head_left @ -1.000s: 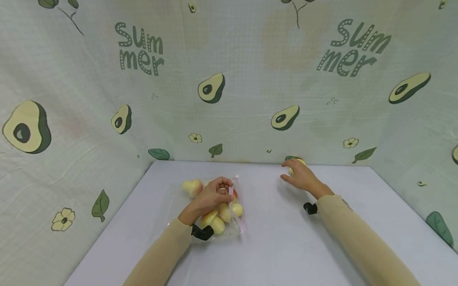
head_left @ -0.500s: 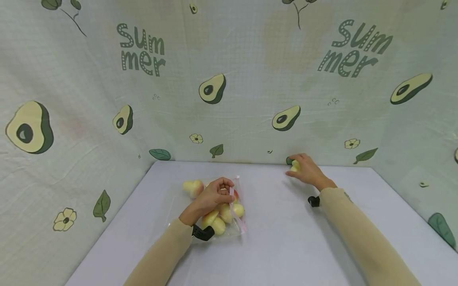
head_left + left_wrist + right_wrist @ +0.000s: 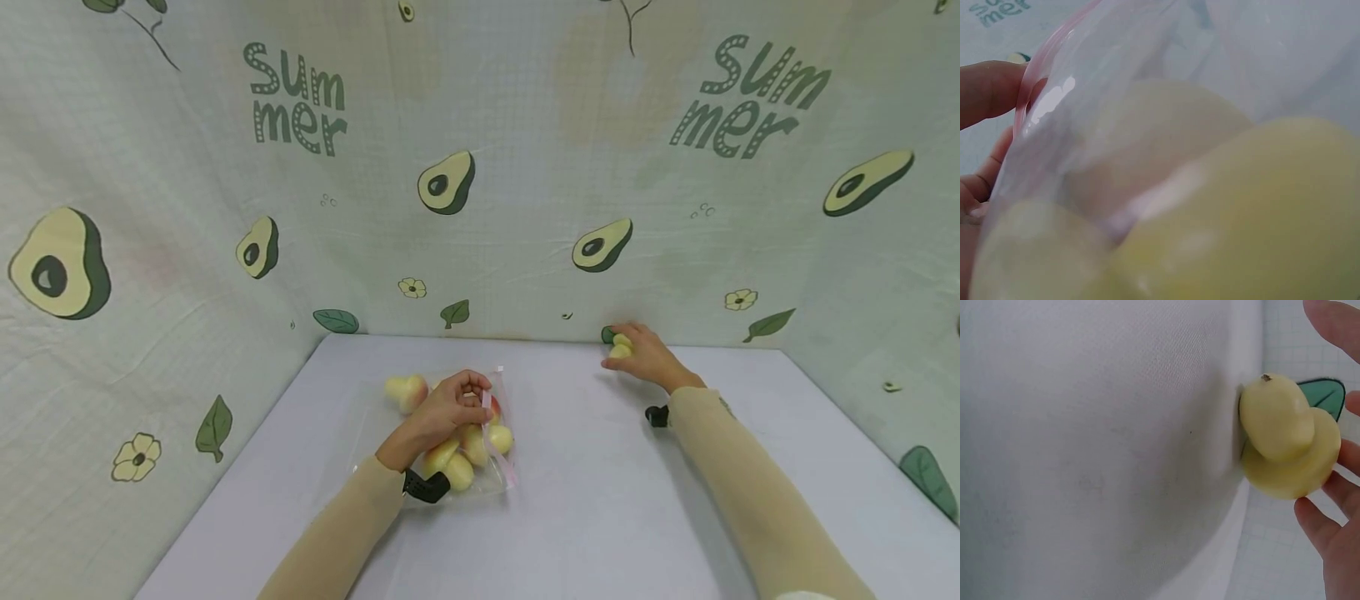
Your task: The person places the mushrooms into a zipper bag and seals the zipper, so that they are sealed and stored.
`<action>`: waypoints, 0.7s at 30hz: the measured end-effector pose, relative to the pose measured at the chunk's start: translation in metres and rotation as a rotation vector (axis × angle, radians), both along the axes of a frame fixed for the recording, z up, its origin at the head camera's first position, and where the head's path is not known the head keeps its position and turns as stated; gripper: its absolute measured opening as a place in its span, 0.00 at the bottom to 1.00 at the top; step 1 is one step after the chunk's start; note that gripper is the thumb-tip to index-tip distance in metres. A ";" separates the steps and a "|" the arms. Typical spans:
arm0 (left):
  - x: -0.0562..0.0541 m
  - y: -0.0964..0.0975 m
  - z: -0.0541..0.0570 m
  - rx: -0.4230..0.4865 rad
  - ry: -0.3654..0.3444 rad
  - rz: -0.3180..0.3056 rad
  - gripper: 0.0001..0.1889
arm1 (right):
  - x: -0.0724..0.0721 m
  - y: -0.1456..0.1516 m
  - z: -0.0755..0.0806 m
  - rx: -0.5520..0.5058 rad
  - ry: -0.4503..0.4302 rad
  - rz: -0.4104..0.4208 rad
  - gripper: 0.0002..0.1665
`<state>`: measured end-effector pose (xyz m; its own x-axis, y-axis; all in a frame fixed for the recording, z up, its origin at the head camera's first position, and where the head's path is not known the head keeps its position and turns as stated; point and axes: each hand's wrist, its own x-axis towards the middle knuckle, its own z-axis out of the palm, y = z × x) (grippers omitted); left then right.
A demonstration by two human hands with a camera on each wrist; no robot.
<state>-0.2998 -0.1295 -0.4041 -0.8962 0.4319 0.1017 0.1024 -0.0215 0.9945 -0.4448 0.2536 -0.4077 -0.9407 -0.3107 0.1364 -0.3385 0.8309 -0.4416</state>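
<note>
At the back of the white table, my right hand (image 3: 648, 360) curls its fingers round a pale yellow pear (image 3: 621, 351). In the right wrist view the pear (image 3: 1285, 440) points its narrow stem end toward the camera, with fingertips against its wide body. My left hand (image 3: 448, 408) pinches the pink-edged mouth of a clear zip bag (image 3: 504, 467) lying on the left half of the table. Several yellow pears (image 3: 459, 472), some blushed red, are inside the bag, partly hidden by the hand. The left wrist view shows pears (image 3: 1260, 219) close up through the clear plastic.
The white table (image 3: 570, 508) ends at the back against a cloth backdrop (image 3: 525, 167) printed with avocados, leaves and lettering. This cloth also rises along both sides. A black wrist camera (image 3: 426, 487) sits under the left wrist, another (image 3: 657, 416) under the right.
My right hand has moved slightly right and back, closing its fingers round the pear. The left hand keeps its pinch on the bag edge, and the bag has not moved.
</note>
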 end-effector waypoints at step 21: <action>0.000 -0.001 0.001 -0.018 -0.010 -0.002 0.27 | 0.007 -0.003 -0.006 0.020 0.097 0.057 0.36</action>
<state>-0.2995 -0.1301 -0.4033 -0.8963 0.4352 0.0848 0.0924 -0.0038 0.9957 -0.4379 0.2506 -0.4133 -0.9043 -0.3666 0.2189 -0.4254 0.8175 -0.3881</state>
